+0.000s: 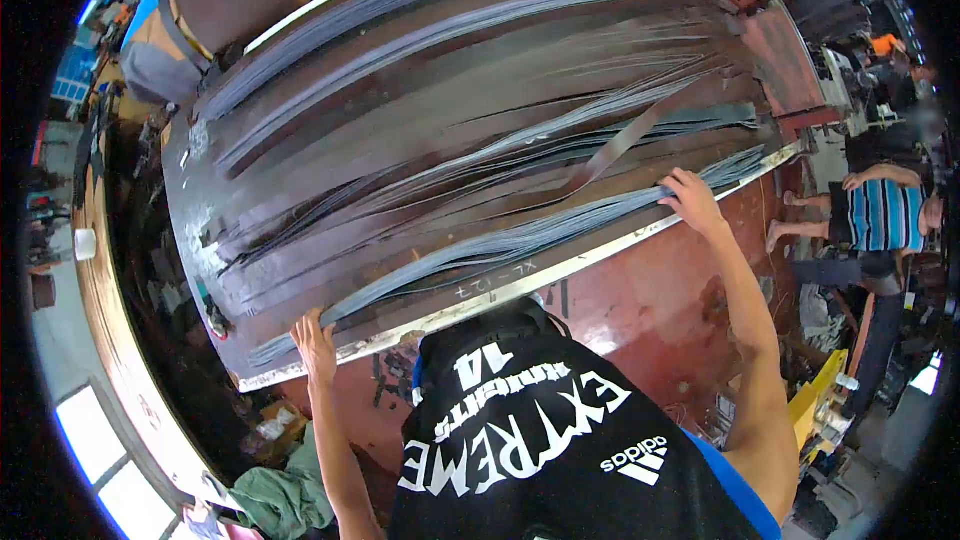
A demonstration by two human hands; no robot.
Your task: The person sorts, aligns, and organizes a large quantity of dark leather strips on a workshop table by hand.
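A long bundle of thin grey strips (500, 243) lies along the near edge of a wide dark table (330, 170). Near the bundle's left end, my left hand (314, 342) has its fingers closed around it. Toward the other end, my right hand (692, 200) grips the same bundle from the near side, fingers curled over the top. Between the hands the strips bow and fan apart slightly. Just beyond them lie looser dark strips (480, 172), with one wider brown strip (610, 152) crossing at an angle.
Two more long strip bundles (480, 15) lie along the table's far side. A pale rail (480, 297) edges the near side, with chalk marks beside it. Another person (885, 215) in a striped shirt is at the right. Green cloth (285, 490) sits at lower left.
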